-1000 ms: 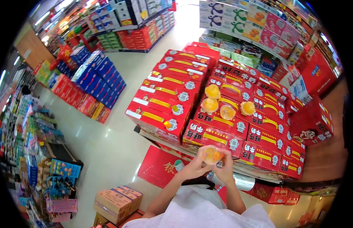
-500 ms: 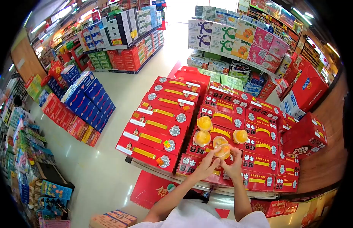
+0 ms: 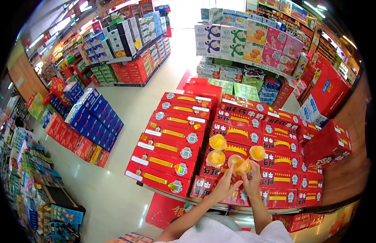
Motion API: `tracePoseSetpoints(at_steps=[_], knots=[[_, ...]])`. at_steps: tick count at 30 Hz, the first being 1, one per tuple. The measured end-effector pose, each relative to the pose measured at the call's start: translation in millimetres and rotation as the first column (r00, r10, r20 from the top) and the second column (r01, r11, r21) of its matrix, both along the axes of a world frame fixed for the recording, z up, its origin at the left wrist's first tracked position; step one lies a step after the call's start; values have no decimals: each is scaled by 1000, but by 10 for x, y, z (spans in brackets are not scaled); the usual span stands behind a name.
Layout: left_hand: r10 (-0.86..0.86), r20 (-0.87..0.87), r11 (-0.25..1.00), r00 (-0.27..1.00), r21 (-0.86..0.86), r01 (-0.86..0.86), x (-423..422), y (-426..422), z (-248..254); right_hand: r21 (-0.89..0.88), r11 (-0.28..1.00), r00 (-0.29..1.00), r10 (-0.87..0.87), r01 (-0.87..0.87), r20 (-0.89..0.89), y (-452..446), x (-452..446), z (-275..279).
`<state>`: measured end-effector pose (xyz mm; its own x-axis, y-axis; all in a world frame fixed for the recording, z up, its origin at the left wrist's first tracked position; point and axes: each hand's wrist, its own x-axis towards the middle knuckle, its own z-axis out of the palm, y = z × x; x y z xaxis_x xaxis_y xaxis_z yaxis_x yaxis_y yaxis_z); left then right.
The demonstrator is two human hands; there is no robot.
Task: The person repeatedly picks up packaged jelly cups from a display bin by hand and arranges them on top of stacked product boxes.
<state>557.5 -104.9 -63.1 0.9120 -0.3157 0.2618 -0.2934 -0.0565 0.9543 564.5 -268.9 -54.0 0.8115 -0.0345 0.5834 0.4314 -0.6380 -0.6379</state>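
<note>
Pale, glossy shop floor (image 3: 99,178) runs between stacked goods, with blue boxes (image 3: 97,117) well to the left of the held cup (image 3: 244,166) and a shelf of printed boxes (image 3: 253,40) far beyond it. Directly under and around the held cup lie red cartons (image 3: 280,161) with yellow handles; another block of red cartons, the left block (image 3: 165,139), sits to its left, and a tilted red carton (image 3: 327,145) is well to its right. The held cup, clear with orange-yellow contents, is tipped beside the middle cup (image 3: 235,160), which is just to its left. Two left cups (image 3: 216,150) sit farther left, one beyond the other, and the right cup (image 3: 257,152) is just beyond it to the right. The right hand (image 3: 253,181) has its fingers closed around the held cup's near right side. The left hand (image 3: 223,187) bends its fingers in at its near left, partly curled; whether they grip it, I cannot tell.
</note>
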Motion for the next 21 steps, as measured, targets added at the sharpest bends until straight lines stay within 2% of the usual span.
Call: tracePoseSetpoints(at_steps=[1,2,5,12,16,18,21], knots=[[10,14,1000,1000,-2,-10,0,-13,-9,11,1000,1000,-6,6,-8,-5,-1,-11],[17,32,1000,999,17,-18,19,-16,-27,128,992,995,1,12,-98,-3,-2,-57],[-51,-117,998,992,-33,48,27,-14,-54,166,986,995,-13,29,-98,-17,23,-146],[-82,-128,996,988,-31,79,45,-1,-12,24,1000,1000,15,-16,7,27,95,-56],[-98,-134,995,986,-24,96,42,15,-26,-139,989,998,-39,44,40,80,129,-27],[-126,-152,992,980,-38,122,25,67,143,-180,983,999,-23,29,38,93,159,-43],[-119,-140,993,983,-31,116,22,71,118,-14,1000,1000,-12,12,9,179,159,-4]])
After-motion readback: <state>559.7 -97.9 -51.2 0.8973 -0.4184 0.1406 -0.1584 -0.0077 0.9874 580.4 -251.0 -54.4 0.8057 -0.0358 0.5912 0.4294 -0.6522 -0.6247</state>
